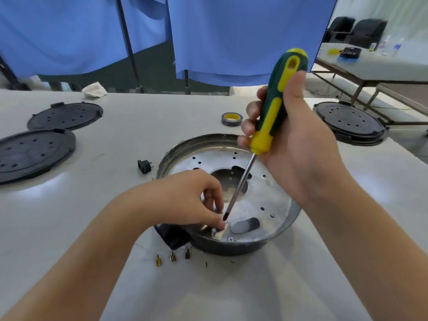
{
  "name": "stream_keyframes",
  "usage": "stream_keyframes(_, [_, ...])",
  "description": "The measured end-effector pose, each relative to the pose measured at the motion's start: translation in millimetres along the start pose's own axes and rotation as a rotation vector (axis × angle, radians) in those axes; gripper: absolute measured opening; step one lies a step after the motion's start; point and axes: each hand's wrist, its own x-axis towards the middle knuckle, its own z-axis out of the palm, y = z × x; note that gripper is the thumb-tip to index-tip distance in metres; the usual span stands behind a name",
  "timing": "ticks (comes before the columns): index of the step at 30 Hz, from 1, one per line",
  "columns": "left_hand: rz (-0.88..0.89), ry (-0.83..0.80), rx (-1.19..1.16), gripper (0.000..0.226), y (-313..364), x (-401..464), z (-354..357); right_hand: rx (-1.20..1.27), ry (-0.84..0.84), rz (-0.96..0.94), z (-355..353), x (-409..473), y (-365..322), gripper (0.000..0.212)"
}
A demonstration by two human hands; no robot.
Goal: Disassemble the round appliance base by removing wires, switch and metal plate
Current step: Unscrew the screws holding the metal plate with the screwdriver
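Workshop-type bench station, partitioned. Evidence: white worktable [69,205]; blue curtain screens [231,38] on dark poles behind; black perforated round covers [34,154] laid out at both sides; tape roll [231,118]; loose brass terminals [172,257]; second bench [382,66] with bottles and black chairs [368,31] beyond.

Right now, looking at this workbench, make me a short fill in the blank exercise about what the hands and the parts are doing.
1. The right hand grips a green and yellow ____.
2. The tool's tip comes down on the metal plate right beside the fingertips of the ____ hand.
3. The number of small brass connectors lying in front of the round base is ____.
4. The roll of tape has a ____ core.

Missing words: screwdriver; left; three; yellow
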Motion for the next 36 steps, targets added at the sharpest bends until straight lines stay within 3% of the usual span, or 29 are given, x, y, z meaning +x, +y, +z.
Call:
stream_keyframes(29, [0.009, -0.073, -0.196, 0.024, -15.6, 12.2, 3.2, 0.103, -0.031, 0.063, -14.3, -0.6, 31.7, 0.047])
stream_keyframes(36, [0.026, -0.070, -0.232, 0.023, -16.1, 11.3, 4.5, 0.042, -0.169, 0.027, -12.2, -4.7, 31.8, 0.048])
